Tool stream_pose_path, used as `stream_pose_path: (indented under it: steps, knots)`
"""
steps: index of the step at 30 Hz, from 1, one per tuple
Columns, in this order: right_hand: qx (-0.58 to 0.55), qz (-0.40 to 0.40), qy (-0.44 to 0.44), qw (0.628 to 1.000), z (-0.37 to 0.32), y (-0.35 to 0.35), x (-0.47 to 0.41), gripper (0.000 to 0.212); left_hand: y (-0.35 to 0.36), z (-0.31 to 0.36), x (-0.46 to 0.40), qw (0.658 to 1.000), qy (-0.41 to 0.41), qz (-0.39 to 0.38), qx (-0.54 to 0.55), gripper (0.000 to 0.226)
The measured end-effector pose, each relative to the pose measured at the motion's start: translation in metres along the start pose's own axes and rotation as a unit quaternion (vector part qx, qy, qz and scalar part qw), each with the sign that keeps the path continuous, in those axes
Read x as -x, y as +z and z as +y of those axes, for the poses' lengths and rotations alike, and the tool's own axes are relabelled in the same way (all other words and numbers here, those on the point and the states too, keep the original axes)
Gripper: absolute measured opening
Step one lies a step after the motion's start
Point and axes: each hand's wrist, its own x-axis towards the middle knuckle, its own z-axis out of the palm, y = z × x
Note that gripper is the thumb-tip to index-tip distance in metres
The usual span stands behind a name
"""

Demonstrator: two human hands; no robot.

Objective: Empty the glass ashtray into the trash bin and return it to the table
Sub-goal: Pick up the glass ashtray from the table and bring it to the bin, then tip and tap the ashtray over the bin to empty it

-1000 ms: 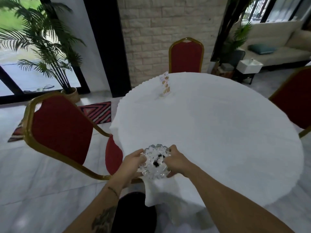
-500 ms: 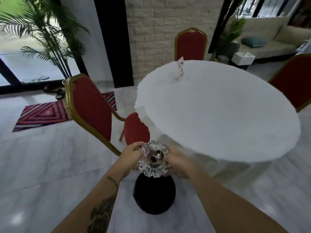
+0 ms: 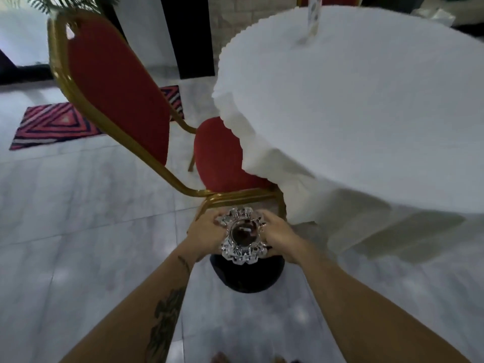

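Over black trash bin (image 3: 248, 277), glass ashtray (image 3: 243, 235), no writing

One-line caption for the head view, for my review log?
Both hands, left hand and right hand, hold the glass ashtray over the black trash bin, beside the white-clothed table.

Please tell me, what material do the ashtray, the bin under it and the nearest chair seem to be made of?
The ashtray looks like clear cut glass: transparent, faceted, with bright glints. The bin beneath is black and dull; plastic or metal, I cannot tell. The chair appears to have a gold-painted metal frame, thin and shiny, with matte red fabric padding.
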Motion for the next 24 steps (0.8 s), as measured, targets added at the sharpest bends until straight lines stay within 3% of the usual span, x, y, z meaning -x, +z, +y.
stream_pose_path:
  steps: [6, 10, 13, 15, 24]
  knots:
    - [0.014, 0.026, -0.048, 0.998, 0.089, 0.002, -0.104, 0.051, 0.049, -0.080, -0.074, 0.993, 0.068, 0.075, -0.061, 0.032]
    - [0.087, 0.046, -0.096, 0.991, 0.131, 0.007, -0.163, 0.014, 0.075, -0.138, -0.121, 0.983, 0.123, 0.117, -0.075, 0.033]
    - [0.151, 0.034, -0.135, 0.979, 0.154, 0.011, -0.202, 0.014, 0.089, -0.165, -0.151, 0.974, 0.160, 0.135, -0.089, 0.037]
    - [0.193, 0.027, -0.164, 0.967, 0.170, 0.013, -0.228, 0.027, 0.097, -0.184, -0.170, 0.970, 0.176, 0.139, -0.094, 0.035]
    - [0.238, 0.112, -0.275, 0.925, 0.227, 0.033, -0.255, 0.039, 0.121, -0.244, -0.200, 0.931, 0.287, 0.156, -0.164, 0.036]
